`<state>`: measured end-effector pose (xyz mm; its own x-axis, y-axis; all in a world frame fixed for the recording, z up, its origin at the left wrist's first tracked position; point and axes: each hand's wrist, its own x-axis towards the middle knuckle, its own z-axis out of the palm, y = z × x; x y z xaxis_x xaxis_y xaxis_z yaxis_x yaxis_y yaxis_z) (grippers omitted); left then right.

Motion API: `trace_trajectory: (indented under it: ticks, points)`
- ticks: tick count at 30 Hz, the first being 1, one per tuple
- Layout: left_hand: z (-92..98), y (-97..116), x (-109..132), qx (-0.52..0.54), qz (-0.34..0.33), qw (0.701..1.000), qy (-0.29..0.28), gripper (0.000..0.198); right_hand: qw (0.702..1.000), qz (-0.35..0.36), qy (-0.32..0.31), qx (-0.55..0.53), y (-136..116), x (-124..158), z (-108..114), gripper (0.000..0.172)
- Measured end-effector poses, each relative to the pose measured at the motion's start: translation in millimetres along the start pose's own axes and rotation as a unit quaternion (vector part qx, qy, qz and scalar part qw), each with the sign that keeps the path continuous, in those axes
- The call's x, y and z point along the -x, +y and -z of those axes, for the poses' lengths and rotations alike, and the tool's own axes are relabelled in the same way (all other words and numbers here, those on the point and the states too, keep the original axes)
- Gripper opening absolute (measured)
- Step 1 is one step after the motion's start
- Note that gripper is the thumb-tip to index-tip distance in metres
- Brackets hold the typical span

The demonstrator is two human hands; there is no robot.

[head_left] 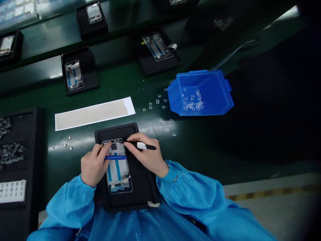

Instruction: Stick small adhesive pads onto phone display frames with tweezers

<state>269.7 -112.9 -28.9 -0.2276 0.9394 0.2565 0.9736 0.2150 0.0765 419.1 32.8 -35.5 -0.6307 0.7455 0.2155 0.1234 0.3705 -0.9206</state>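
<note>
A phone frame (pixel 117 182) with blue strips lies in a black foam tray (pixel 142 194) in front of me. My right hand (pixel 147 154) is closed on black tweezers (pixel 151 147) with a white patch, their tips at the frame's top edge. On the frame's upper left rests my left hand (pixel 94 164), its fingertips near the tweezer tips. A blue pen-like stick (pixel 116 157) is tucked in the left hand and crosses the frame. Whatever tiny part lies under the tips is too small to make out.
Several small white frame-shaped pieces (pixel 164 107) lie scattered beside a blue bin (pixel 210 93) holding more. A pale strip sheet (pixel 94 113) lies beyond my tray. Other phone trays (pixel 91 77) stand farther back. At left is a black parts tray (pixel 32 160); small metallic bits (pixel 65 145) lie near it.
</note>
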Motion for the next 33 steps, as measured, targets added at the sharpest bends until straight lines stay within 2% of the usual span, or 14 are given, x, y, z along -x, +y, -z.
trace_trajectory:
  ticks: [3, 6, 8, 9, 11, 14, 18, 21, 23, 25, 27, 31, 33]
  points:
    - [10.1, -3, 7, -0.008, 0.093, 0.996, -0.011, 0.032, 1.0, 0.018, 0.025, -0.003, 4, 2, 1, 0.013]
    - [22.9, -4, 25, 0.003, 0.184, 0.978, -0.097, 0.045, 0.993, 0.079, -0.006, 0.089, 7, 1, -3, 0.031]
    - [26.6, -1, 38, 0.043, 0.203, 0.965, -0.16, 0.047, 0.975, 0.122, -0.043, 0.181, 9, 0, -7, 0.036]
    - [26.4, 2, 44, 0.076, 0.206, 0.96, -0.173, 0.046, 0.966, 0.133, -0.059, 0.211, 9, -1, -8, 0.037]
    - [23.2, 6, 50, 0.15, 0.226, 0.95, -0.158, 0.044, 0.963, 0.13, -0.09, 0.219, 8, -2, -11, 0.035]
    - [20.4, 8, 47, 0.24, 0.28, 0.921, -0.124, 0.043, 0.977, 0.077, -0.127, 0.15, 1, -7, -9, 0.03]
    - [34.6, 8, 31, 0.35, 0.338, 0.862, -0.142, 0.059, 0.987, -0.035, -0.154, -0.012, -13, -21, -1, 0.026]
    - [47.1, 8, 23, 0.432, 0.389, 0.8, -0.146, 0.068, 0.959, -0.148, -0.17, -0.174, -24, -32, 4, 0.026]
    - [48.5, 6, 21, 0.456, 0.406, 0.779, -0.14, 0.068, 0.934, -0.202, -0.172, -0.239, -28, -37, 5, 0.03]
    - [43.8, 3, 19, 0.466, 0.4, 0.778, -0.132, 0.063, 0.926, -0.222, -0.161, -0.261, -30, -41, 6, 0.034]
    - [36.0, -1, 19, 0.456, 0.389, 0.791, -0.125, 0.054, 0.925, -0.225, -0.149, -0.267, -29, -44, 6, 0.036]
    - [23.5, -6, 25, 0.373, 0.344, 0.856, -0.095, 0.033, 0.919, -0.234, -0.141, -0.283, -25, -45, 5, 0.039]
    - [22.2, -8, 29, 0.321, 0.316, 0.89, -0.073, 0.033, 0.912, -0.246, -0.145, -0.294, -25, -45, 4, 0.04]
